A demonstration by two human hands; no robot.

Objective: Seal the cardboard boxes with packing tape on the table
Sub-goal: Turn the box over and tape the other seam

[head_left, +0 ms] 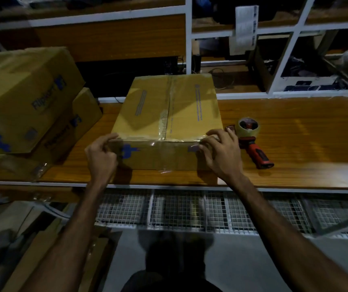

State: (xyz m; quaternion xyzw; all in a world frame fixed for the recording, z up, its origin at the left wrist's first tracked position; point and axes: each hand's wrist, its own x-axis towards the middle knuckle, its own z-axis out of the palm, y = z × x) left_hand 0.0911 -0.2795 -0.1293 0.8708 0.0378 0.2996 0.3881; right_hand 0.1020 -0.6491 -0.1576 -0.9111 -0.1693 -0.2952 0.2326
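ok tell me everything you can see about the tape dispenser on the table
The red and black handheld tape dispenser lies on its side on the orange-brown wooden table, just right of the brown cardboard box being sealed. It looks like plastic. A roll of clear packing tape sits in its head, facing up and away, while the red handle points toward the table's near edge. Neither hand holds it; the right hand, resting on the box's near right corner, is close beside it.

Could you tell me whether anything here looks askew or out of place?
Yes: the upper box of the stack at left sits tilted and skewed on the box below, overhanging it. The box being sealed sits flat.
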